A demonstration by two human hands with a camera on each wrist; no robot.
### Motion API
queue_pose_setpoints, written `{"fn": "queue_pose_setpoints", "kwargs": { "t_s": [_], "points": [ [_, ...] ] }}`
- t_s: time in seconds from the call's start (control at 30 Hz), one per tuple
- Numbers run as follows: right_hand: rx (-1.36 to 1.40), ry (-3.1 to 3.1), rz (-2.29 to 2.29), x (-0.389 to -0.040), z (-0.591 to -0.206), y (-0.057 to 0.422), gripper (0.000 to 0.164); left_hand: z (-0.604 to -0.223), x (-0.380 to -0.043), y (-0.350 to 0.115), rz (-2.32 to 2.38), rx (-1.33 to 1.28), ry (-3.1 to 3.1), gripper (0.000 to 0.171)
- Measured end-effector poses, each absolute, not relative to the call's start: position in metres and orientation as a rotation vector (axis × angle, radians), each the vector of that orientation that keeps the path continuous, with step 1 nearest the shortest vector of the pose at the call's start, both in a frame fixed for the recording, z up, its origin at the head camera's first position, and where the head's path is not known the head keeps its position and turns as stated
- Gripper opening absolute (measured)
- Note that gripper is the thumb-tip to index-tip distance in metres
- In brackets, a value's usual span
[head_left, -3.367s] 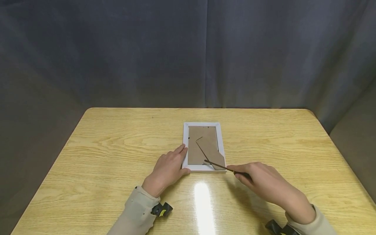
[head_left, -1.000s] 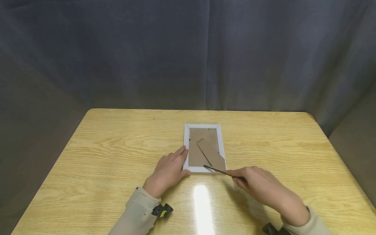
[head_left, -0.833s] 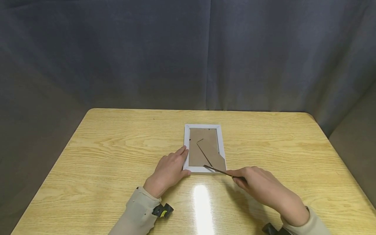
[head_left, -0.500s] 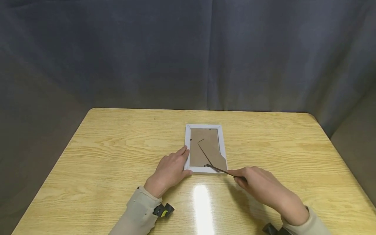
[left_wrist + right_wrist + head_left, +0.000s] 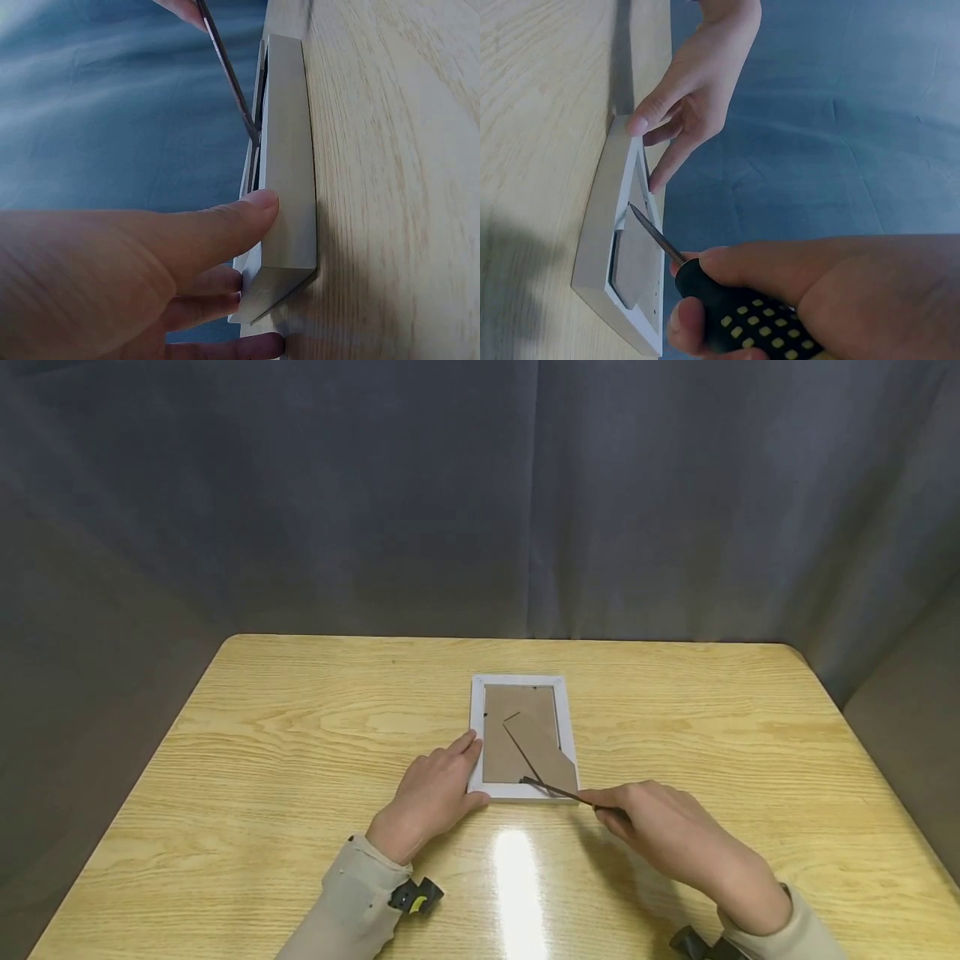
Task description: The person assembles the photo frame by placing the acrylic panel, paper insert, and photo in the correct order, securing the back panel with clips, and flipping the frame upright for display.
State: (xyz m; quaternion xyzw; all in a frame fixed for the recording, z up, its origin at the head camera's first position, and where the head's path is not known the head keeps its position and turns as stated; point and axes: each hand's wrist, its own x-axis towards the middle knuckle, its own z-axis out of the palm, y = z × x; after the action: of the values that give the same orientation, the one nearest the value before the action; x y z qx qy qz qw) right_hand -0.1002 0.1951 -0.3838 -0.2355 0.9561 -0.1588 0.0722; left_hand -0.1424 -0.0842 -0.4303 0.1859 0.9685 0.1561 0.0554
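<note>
A white picture frame (image 5: 566, 718) lies face down on the table, its brown backing board (image 5: 517, 700) showing. A brown stand leg (image 5: 553, 767) lies slantwise across the board and over the near right corner. My left hand (image 5: 431, 793) holds the near left corner, thumb on the near side (image 5: 289, 150) and fingers along the left side. My right hand (image 5: 675, 831) grips a screwdriver by its black handle with yellow dots (image 5: 757, 322). The screwdriver's shaft (image 5: 558, 790) reaches over the near rim, and its tip meets the board's near edge beside small dark tabs.
The wooden table (image 5: 300, 735) extends around the frame on every side. Dark curtains (image 5: 375, 502) hang behind it and at both sides. Black wrist devices (image 5: 416, 896) sit at both cuffs. A bright light reflection (image 5: 519, 885) lies in front of the frame.
Since the oldest frame, the screwdriver's tip has come down a little at the near rim. Over the last half second it shifts slightly left. My left hand stays on the frame's corner.
</note>
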Motion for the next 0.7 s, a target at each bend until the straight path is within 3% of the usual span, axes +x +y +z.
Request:
{"fn": "queue_pose_setpoints", "kwargs": {
  "t_s": [0.7],
  "points": [
    [-0.689,2.841,-0.521,-0.0992,-0.3833,0.1919,0.032,-0.43,-0.1428,-0.0846,0.478,0.571,2.939,0.073]
  ]
}}
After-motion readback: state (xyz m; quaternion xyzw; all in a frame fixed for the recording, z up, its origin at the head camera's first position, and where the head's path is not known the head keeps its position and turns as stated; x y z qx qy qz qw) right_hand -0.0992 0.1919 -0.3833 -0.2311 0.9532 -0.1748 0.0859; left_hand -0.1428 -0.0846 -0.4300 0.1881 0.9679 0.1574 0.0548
